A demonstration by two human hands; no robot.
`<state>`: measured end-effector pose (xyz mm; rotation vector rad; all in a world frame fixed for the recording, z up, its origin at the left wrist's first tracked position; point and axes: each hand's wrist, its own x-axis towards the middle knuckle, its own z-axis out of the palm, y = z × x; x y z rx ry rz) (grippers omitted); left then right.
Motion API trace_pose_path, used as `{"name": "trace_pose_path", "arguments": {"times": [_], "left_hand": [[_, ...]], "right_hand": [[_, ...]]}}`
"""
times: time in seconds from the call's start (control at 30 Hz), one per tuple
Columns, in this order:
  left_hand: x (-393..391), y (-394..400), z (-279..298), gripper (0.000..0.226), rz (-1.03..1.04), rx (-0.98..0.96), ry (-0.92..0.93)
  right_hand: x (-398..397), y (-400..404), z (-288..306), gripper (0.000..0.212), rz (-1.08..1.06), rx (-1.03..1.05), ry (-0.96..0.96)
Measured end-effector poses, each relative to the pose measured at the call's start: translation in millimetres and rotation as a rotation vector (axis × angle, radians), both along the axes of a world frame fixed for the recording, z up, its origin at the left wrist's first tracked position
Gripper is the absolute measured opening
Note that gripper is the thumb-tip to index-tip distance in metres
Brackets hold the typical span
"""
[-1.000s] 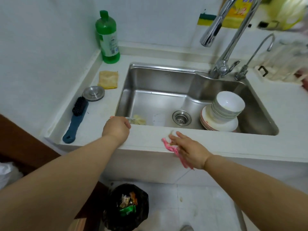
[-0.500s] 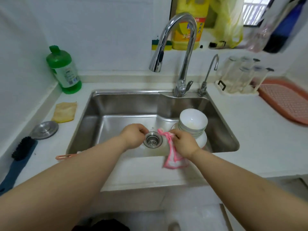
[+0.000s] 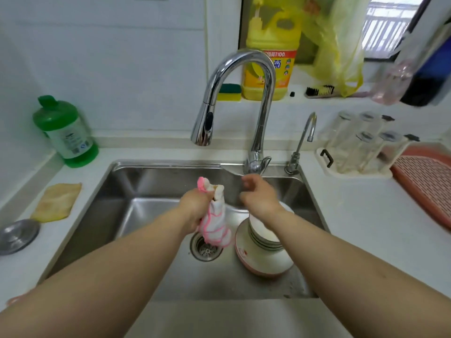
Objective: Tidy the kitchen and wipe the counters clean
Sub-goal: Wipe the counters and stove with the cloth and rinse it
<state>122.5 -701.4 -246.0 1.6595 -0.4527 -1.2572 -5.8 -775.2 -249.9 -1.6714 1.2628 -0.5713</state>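
Currently both hands are over the steel sink (image 3: pixel 136 191). Left hand (image 3: pixel 196 207) grips a white cloth with pink edging (image 3: pixel 216 224), fingers curled round its bunched middle; one end sticks up above the fist, the rest hangs down over the drain strainer (image 3: pixel 206 247). Right hand (image 3: pixel 260 197) holds nothing, fingers loosely curled, just below the base of the tall chrome faucet (image 3: pixel 244 98), at 12 o'clock from the bowls. Can't tell if it touches the faucet lever.

Stack of white bowls on plates (image 3: pixel 264 250) sits in the sink at 3 o'clock from the drain, partly under the right forearm.

Counter (image 3: pixel 361 228), 9 o'clock side: green bottle (image 3: pixel 66 132) in the corner, yellow rag (image 3: pixel 57 202), metal sink plug (image 3: pixel 17 236). 3 o'clock side: small tap (image 3: pixel 302 142), rack of upturned glasses (image 3: pixel 358 145), pink drainer tray (image 3: pixel 429 186). Ledge at 12 o'clock: yellow detergent jug (image 3: pixel 272 52), green-yellow sponge (image 3: pixel 229 91), black brush (image 3: pixel 319 91), yellow plastic bag (image 3: pixel 339 45).
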Motion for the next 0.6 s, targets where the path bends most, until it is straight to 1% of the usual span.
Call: {"name": "trace_pose_path", "arguments": {"times": [0.07, 0.17, 0.23, 0.3, 0.37, 0.43, 0.6], "left_hand": [[11, -12, 2, 0.017, 0.015, 0.037, -0.054], [26, -27, 9, 0.021, 0.012, 0.030, -0.044], [32, -35, 14, 0.024, -0.010, 0.022, -0.020], [36, -39, 17, 0.028, -0.041, 0.008, -0.014], [41, -43, 17, 0.031, -0.048, 0.007, -0.010], [44, -45, 16, 0.031, -0.046, 0.001, 0.016], [54, -53, 13, 0.021, -0.030, 0.018, 0.061]], "right_hand": [[-3, -27, 11, 0.056, -0.047, -0.168, 0.239], [3, -55, 19, 0.061, 0.019, -0.284, 0.413], [10, -63, 21, 0.055, 0.016, -0.356, 0.520], [14, -68, 23, 0.044, -0.066, -0.402, 0.584], [18, -71, 23, 0.034, -0.100, -0.384, 0.649], [19, -74, 23, 0.029, -0.091, -0.366, 0.713], [17, -74, 25, 0.021, -0.091, -0.337, 0.806]]}}
